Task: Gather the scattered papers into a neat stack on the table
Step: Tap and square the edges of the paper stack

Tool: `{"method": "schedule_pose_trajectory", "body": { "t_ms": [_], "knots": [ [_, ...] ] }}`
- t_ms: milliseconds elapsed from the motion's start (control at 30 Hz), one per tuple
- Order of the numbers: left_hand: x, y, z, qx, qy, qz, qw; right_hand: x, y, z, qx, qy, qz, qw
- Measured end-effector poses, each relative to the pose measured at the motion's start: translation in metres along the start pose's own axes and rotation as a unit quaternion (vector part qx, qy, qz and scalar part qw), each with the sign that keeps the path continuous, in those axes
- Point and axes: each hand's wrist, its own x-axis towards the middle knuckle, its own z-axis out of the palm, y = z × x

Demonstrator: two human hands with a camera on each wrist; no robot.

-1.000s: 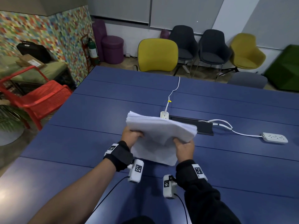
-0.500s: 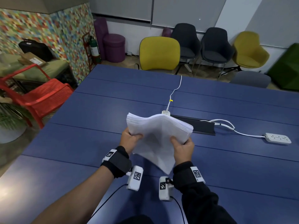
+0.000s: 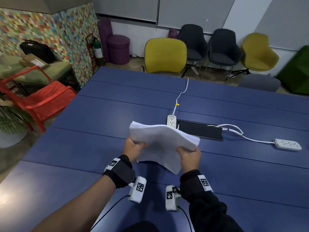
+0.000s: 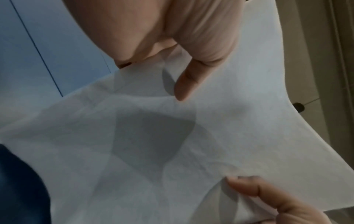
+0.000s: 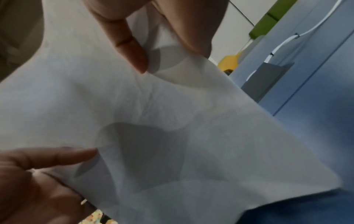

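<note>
The left hand gripped the left edge of the stack of papers, its thumb on top and its fingers curled underneath against the lowest sheet. Between the two hands the stack arched upward in a shallow hump – held in the air above the blue table, not resting on it – and its near corner drooped down past the wrists (the sheet edges fanned slightly at the far left and far right corners). The right hand clamped the right edge in the same manner, thumb over the top sheet, fingers bent beneath it. Beyond the fingertips of both hands, just past the far edge of the stack, a small white power strip lay on the table beside a dark cable slot. Farther right of the right hand's fingers, well apart from the papers, a second white power strip lay at the end of a white cable.
</note>
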Motion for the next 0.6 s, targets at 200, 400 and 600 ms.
{"method": "schedule_pose_trajectory", "body": {
  "t_ms": [200, 400, 600],
  "knots": [
    [0.004, -0.020, -0.003, 0.020, -0.017, -0.031, 0.999, 0.006, 0.013, -0.012, -0.064, -0.024, 0.036, 0.997],
    [0.011, -0.023, 0.000, 0.068, -0.029, -0.042, 0.996, 0.012, 0.028, -0.014, -0.099, -0.038, 0.069, 0.992],
    [0.010, -0.015, 0.000, 0.054, -0.038, -0.019, 0.998, 0.016, 0.023, -0.012, -0.064, 0.012, 0.052, 0.997]
  ]
}}
